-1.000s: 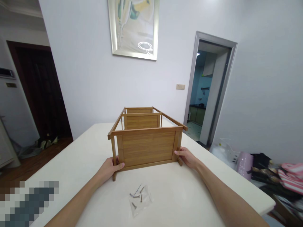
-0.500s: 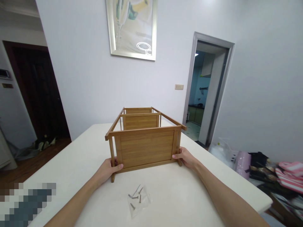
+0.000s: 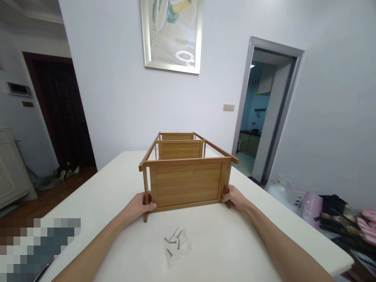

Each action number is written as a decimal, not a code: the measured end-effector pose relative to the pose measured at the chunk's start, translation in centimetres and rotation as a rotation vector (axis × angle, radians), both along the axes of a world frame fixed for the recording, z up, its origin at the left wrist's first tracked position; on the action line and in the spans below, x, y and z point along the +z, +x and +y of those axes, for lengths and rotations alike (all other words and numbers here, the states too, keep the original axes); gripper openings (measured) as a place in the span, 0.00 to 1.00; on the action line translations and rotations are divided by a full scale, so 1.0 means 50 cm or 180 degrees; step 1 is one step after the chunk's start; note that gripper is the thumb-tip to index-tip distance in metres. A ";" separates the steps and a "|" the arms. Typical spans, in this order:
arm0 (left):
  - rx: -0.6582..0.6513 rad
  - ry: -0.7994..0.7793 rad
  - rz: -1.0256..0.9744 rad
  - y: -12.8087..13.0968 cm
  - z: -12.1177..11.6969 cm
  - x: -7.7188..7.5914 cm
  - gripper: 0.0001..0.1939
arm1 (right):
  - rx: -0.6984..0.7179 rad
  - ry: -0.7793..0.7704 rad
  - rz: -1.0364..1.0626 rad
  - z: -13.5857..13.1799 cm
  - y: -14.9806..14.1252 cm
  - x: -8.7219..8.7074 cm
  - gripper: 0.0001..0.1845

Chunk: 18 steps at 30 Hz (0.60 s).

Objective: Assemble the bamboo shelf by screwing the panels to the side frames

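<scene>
A wooden shelf rack (image 3: 188,182) with several panels between slim rails lies on its side, one end facing me. My left hand (image 3: 139,206) is closed around the lower left leg, its thumb over the near panel's edge. At the lower right corner, my right hand (image 3: 237,198) grips the other leg, its fingers partly hidden behind the wood. In front of the rack is a clear plastic bag (image 3: 183,252) with several screws (image 3: 169,252) and a bent metal hex key (image 3: 174,234) on or in it; I cannot tell which.
The white table (image 3: 235,250) bears the rack. A pixelated patch covers the lower left. On the right, past the table edge, lie a pink wrapped roll (image 3: 311,209), bags and striped cloth. A framed picture (image 3: 173,35) hangs ahead, left of a doorway (image 3: 258,117).
My view has turned slightly left, so everything appears farther right. Both hands keep their hold on the rack, which stays in about the same place on the table.
</scene>
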State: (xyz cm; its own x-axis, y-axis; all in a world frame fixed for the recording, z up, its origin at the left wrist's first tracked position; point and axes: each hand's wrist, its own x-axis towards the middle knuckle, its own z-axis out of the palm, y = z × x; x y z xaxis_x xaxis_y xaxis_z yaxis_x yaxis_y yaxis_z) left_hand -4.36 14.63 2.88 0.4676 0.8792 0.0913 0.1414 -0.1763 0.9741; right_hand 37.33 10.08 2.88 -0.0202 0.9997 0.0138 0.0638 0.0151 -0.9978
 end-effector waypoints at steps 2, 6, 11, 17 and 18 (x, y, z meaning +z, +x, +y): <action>0.0082 0.0124 0.0063 -0.010 0.002 0.000 0.19 | 0.0069 0.0031 -0.0020 -0.003 0.000 0.007 0.18; 0.0292 0.0281 0.0250 -0.018 0.008 -0.002 0.16 | 0.0079 0.0037 -0.0018 -0.007 -0.001 0.021 0.25; 0.0498 0.0405 0.0296 -0.008 0.007 -0.001 0.15 | 0.0201 0.0081 0.0359 -0.012 -0.007 0.030 0.27; 0.0389 0.0356 0.0233 -0.006 0.003 0.005 0.15 | 0.0256 0.0053 0.0356 -0.013 -0.008 0.036 0.26; 0.0371 0.0340 0.0229 -0.007 0.003 0.006 0.15 | 0.0264 0.0049 0.0335 -0.013 -0.008 0.036 0.27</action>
